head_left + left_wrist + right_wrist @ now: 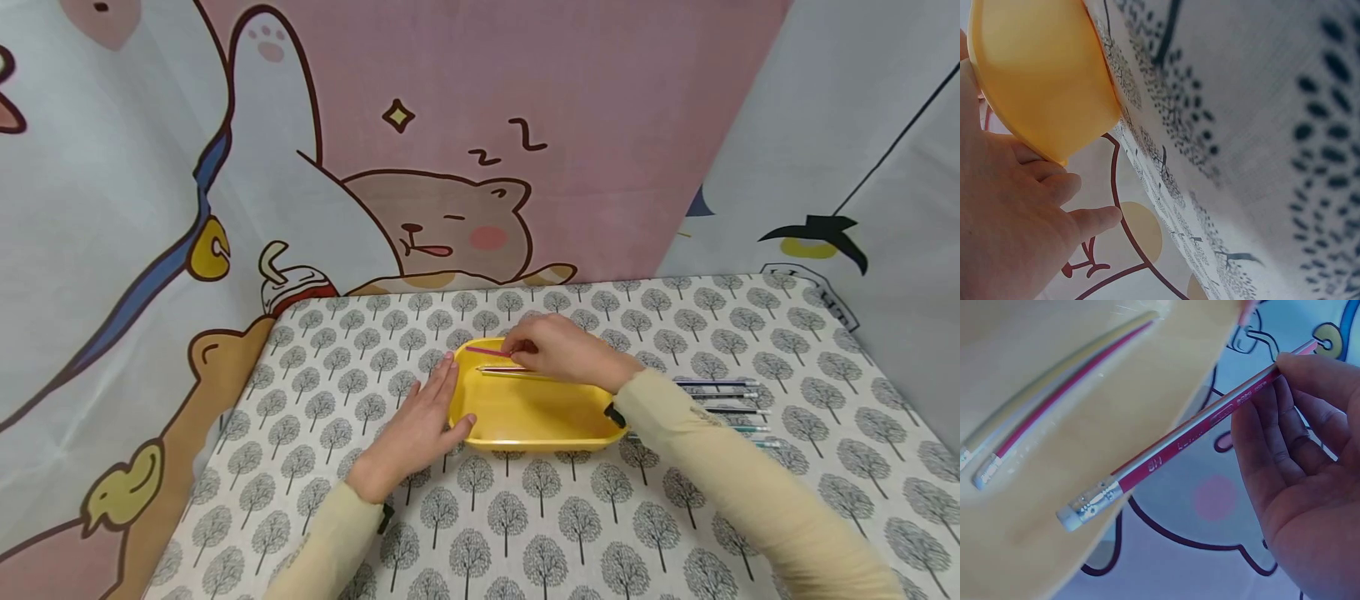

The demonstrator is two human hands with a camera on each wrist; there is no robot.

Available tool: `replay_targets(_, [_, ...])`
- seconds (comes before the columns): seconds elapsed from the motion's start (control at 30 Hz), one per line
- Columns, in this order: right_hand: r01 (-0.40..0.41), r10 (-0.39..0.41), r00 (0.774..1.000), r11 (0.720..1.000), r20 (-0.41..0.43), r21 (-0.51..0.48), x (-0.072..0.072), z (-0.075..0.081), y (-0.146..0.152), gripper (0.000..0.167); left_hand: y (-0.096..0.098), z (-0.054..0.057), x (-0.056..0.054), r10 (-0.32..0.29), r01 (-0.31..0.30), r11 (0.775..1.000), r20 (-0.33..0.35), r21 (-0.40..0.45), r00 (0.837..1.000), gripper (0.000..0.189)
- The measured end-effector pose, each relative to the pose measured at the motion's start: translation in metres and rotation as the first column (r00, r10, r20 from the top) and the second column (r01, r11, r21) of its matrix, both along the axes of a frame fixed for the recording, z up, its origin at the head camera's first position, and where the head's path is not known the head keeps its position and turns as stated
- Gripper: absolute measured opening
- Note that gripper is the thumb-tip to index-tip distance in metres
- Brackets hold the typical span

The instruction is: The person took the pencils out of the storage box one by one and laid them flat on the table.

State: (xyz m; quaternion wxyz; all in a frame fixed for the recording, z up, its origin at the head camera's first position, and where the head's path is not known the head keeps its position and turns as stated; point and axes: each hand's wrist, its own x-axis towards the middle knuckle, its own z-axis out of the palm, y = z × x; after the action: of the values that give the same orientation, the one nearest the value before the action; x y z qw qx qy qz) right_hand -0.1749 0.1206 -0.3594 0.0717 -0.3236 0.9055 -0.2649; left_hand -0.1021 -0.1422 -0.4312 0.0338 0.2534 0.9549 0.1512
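A pink pencil (1172,444) with a white eraser is pinched between the thumb and fingers of my right hand (562,346). It hangs over the far side of a shallow yellow tray (540,445). Inside the tray, a yellow pencil (1041,386) and another pink pencil (1060,403) lie side by side, their eraser ends close together in the right wrist view. My left hand (420,425) rests its extended fingers on the tray's left rim, thumb spread toward the near corner. The left wrist view shows those fingers along the tray edge (1047,81).
Several pencils (720,395) lie in a spread row on the table right of the tray, partly hidden by the right forearm. A tree-print cloth (472,533) covers the table. Cartoon-printed curtains (600,167) hang behind and at the sides.
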Motion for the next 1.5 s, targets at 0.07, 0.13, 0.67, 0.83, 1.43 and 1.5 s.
replay_targets(0.07, [0.008,-0.008,1.000,1.000,-0.006,-0.013,0.002,0.004,0.003,0.016,0.000,0.000,0.000,0.000,0.000,1.000,0.000,-0.004,1.000,0.085])
replay_targets(0.13, [0.006,-0.007,1.000,0.999,-0.026,-0.034,0.005,0.008,0.007,0.017,0.000,0.000,-0.001,0.000,0.000,1.000,-0.001,-0.005,1.000,0.085])
replay_targets(0.67, [0.031,-0.044,0.987,0.996,-0.157,-0.082,0.035,0.027,0.044,0.017,-0.002,0.000,-0.001,-0.008,0.008,0.999,-0.003,0.053,1.000,0.084])
replay_targets(0.83, [0.032,-0.047,0.983,0.996,-0.179,-0.082,0.044,0.026,0.054,0.016,-0.004,-0.001,-0.001,-0.012,0.014,0.997,-0.033,0.074,0.999,0.083])
replay_targets(1.43, [0.101,-0.113,0.969,0.993,-0.218,-0.064,0.071,0.017,0.093,0.019,-0.003,-0.001,-0.002,-0.013,0.017,0.998,-0.056,0.064,0.998,0.078])
replay_targets(1.5, [0.106,-0.118,0.967,0.992,-0.224,-0.063,0.074,0.016,0.098,0.020,-0.003,-0.001,-0.002,-0.014,0.017,0.998,-0.054,0.057,0.998,0.078])
